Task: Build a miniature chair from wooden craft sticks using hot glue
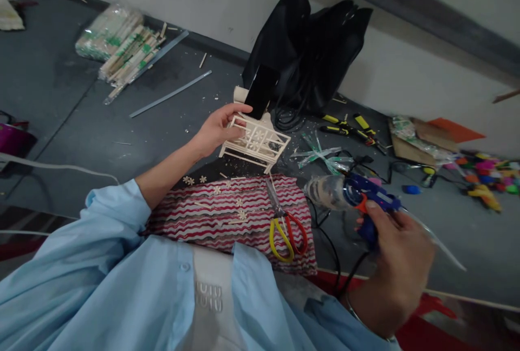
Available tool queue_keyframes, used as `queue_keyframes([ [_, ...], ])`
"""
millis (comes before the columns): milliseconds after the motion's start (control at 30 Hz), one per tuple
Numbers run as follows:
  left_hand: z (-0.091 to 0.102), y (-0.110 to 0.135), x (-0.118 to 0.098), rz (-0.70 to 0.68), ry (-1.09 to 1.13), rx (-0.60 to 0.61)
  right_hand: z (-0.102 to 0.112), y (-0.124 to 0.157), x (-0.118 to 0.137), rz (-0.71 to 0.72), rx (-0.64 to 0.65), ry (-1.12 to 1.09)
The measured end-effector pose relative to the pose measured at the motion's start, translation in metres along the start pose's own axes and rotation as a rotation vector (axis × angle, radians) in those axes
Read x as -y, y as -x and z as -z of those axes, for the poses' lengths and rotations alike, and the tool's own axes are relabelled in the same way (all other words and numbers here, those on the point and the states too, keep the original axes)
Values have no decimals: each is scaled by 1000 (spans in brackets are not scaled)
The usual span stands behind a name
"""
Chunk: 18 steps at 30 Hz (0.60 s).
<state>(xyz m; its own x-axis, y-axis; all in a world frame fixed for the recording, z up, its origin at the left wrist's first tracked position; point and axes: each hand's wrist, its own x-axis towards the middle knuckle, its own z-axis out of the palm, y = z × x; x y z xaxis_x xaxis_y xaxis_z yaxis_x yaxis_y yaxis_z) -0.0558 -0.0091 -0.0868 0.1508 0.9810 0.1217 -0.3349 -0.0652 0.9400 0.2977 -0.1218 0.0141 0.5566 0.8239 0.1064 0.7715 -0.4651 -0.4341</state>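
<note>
Left hand [217,130], fingers spread, rests against pale stick-built miniature bench [260,144]. Right hand [400,264] clenched round blue glue gun [368,195], orange trigger. White shirt lettering [209,297]: unreadable.

Upright stick bench [257,144], blue glue gun [368,196]

A light-blue buttoned shirt [101,286], left sleeve pushed up, thin bangle [355,313] on the right wrist

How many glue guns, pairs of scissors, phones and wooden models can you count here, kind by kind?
glue gun: 1
scissors: 1
phone: 1
wooden model: 1
Total: 4
</note>
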Motion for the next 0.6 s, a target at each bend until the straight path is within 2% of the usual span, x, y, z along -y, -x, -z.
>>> queue_keyframes([
  [100, -1, 0, 0, 11, -8, -2, -3, -8, -10, -12, 39, 101],
  [200, -1, 0, -2, 15, 3, -3, -6, -12, -17, 69, -7, 172],
  [333, -1, 0, -3, 29, 22, -6, -8, -12, -26, 130, -3, 193],
  [467, -1, 0, -3, 33, 10, -6, -11, -12, -32, 79, -57, 142],
  [600, -1, 0, -2, 36, 11, -4, -13, -12, -27, 23, -64, 142],
])
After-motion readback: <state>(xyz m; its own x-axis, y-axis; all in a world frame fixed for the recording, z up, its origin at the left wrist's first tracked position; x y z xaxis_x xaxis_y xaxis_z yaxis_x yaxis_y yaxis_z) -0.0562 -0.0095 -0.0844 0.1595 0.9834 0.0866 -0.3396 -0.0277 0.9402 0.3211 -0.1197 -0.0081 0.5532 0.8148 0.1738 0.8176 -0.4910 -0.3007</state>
